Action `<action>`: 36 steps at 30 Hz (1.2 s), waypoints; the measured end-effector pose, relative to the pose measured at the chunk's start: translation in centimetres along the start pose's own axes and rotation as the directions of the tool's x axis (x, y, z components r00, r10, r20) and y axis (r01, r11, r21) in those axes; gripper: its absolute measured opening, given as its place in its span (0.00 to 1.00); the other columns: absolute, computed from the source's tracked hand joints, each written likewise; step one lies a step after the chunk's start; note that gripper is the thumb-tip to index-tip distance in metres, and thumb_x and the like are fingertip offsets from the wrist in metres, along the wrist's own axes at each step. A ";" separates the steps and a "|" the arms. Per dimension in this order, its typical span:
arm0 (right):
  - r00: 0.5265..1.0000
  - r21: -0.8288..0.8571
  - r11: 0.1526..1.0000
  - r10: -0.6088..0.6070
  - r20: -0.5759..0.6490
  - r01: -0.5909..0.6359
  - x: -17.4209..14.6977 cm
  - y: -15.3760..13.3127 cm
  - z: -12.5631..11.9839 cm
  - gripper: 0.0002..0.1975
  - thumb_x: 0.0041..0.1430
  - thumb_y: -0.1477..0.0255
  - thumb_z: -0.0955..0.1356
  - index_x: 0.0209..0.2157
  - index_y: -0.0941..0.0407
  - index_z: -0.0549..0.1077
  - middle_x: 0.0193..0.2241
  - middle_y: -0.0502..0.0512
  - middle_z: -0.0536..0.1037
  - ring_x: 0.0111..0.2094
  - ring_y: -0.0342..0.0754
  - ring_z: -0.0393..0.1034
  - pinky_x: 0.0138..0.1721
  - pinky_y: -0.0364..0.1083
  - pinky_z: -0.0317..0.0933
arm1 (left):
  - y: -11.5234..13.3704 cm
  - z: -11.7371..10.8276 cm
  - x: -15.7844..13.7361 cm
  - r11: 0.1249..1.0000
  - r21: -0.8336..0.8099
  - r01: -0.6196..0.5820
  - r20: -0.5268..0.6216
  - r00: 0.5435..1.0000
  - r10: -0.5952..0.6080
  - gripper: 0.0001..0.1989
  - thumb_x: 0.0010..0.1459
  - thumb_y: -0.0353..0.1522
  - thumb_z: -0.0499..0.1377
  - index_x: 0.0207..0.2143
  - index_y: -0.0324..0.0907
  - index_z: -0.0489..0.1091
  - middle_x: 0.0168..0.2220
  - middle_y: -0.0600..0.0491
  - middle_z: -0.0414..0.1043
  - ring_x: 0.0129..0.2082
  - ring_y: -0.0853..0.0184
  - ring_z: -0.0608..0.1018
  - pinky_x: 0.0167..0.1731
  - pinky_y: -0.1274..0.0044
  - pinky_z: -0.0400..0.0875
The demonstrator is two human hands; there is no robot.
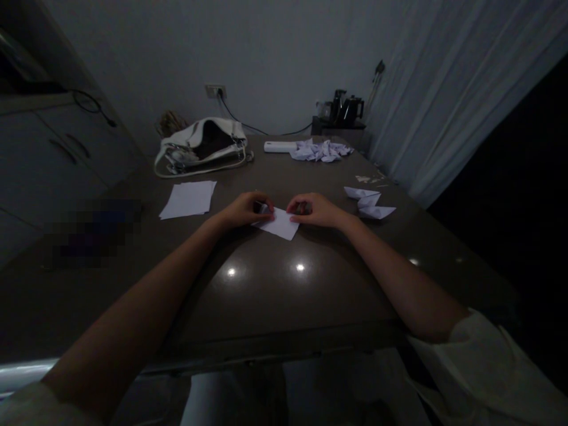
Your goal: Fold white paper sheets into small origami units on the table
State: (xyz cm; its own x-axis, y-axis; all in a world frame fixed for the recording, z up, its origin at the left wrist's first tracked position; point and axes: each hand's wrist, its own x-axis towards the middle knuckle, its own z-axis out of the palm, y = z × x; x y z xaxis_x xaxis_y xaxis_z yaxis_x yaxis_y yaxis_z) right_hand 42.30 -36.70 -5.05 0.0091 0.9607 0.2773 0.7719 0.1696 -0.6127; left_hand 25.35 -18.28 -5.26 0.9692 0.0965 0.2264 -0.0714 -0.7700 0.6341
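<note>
Between my two hands a small folded sheet of white paper (283, 225) is held just at the tabletop, tilted with one corner toward me. My left hand (248, 208) pinches its left side between thumb and fingers. On the opposite side, the thumb and fingertips of my right hand (316, 210) grip the upper right edge. A stack of flat white paper sheets (189, 199) lies to the left of my left hand. Right of my right hand sit several folded paper pieces (369, 202) with pointed ends.
At the back of the dark glossy table (266, 296) stands a white handbag (202, 145). A white box-like strip (279, 147) lies beside a heap of folded papers (322, 150). Small scraps (370, 179) are near the right edge. A black kettle (352, 110) stands beyond, by a curtain (426, 89).
</note>
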 end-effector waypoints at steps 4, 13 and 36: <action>1.000 0.069 0.998 0.012 0.016 -0.013 0.1 -0.2 0.2 0.11 0.52 0.69 0.71 0.36 0.60 0.75 0.30 0.53 0.76 0.29 0.43 0.67 0.31 0.43 0.60 | -0.1 0.0 0.0 0.999 -0.049 -0.021 0.002 1.000 0.021 0.16 0.47 0.40 0.65 0.35 0.37 0.73 0.34 0.51 0.72 0.32 0.67 0.73 0.33 0.76 0.65; 0.999 0.087 0.995 0.042 0.023 -0.043 0.1 -0.6 0.4 0.12 0.50 0.68 0.73 0.36 0.59 0.75 0.29 0.52 0.75 0.30 0.44 0.67 0.31 0.43 0.60 | -0.7 0.1 0.1 0.989 -0.134 -0.065 0.006 0.998 0.066 0.16 0.47 0.38 0.65 0.36 0.37 0.73 0.39 0.48 0.73 0.40 0.62 0.75 0.43 0.70 0.68; 0.998 0.009 0.999 0.045 0.043 -0.046 0.3 -0.3 0.8 0.14 0.49 0.68 0.73 0.37 0.59 0.75 0.29 0.52 0.75 0.27 0.42 0.65 0.29 0.42 0.59 | -0.4 -0.5 -0.1 0.991 -0.012 -0.135 0.079 0.988 0.136 0.13 0.52 0.35 0.64 0.38 0.38 0.76 0.43 0.46 0.73 0.45 0.61 0.74 0.48 0.70 0.66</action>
State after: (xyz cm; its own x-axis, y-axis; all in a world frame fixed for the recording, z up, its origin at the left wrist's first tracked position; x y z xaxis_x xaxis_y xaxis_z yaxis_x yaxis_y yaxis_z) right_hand 41.61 -36.34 -5.37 0.0169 0.9760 0.2173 0.7651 0.1273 -0.6312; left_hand 25.12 -17.68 -5.13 0.9661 -0.0590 0.2514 -0.2048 -0.7681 0.6067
